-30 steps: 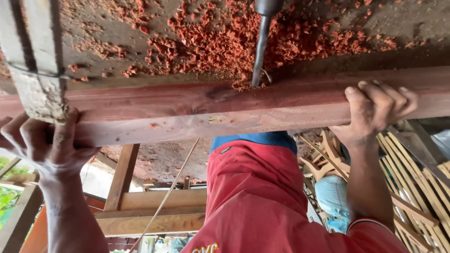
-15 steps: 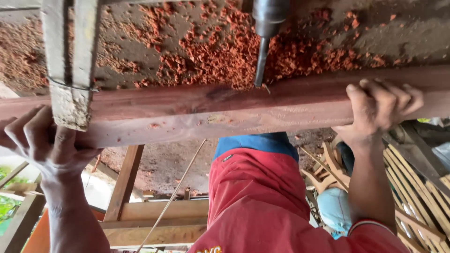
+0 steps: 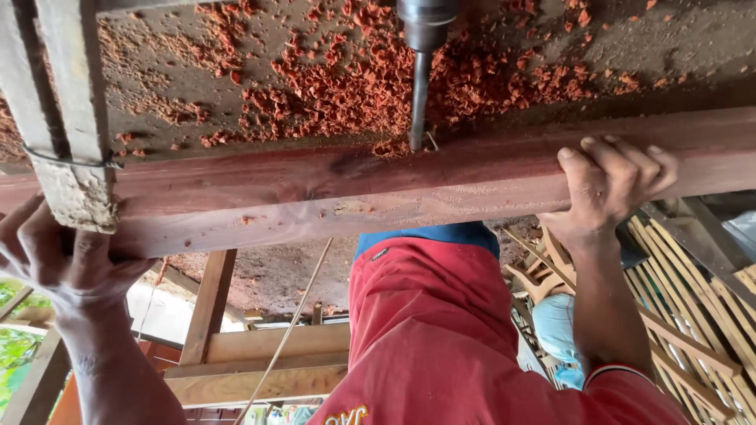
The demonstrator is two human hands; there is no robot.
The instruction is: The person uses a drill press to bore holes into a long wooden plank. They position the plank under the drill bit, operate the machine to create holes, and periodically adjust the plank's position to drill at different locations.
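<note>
A long reddish wooden beam (image 3: 331, 197) lies across the view on a worktop (image 3: 669, 47) strewn with red wood chips (image 3: 346, 79). The right hand (image 3: 610, 185) is wrapped over the beam's near edge, fingers curled across the top and thumb underneath, gripping it firmly. The left hand (image 3: 59, 252) holds the beam at the far left, fingers spread and pressed against its near face, just below a pale upright wooden post (image 3: 67, 126) bound with a thin wire. A dark drill bit (image 3: 418, 98) comes down from a chuck at the top edge and meets the top of the beam between the two hands, with a small heap of chips at its tip. Below the beam are the person's red shirt (image 3: 441, 338), a wooden frame (image 3: 260, 362), and slatted wooden pieces (image 3: 701, 315) at the right.
</note>
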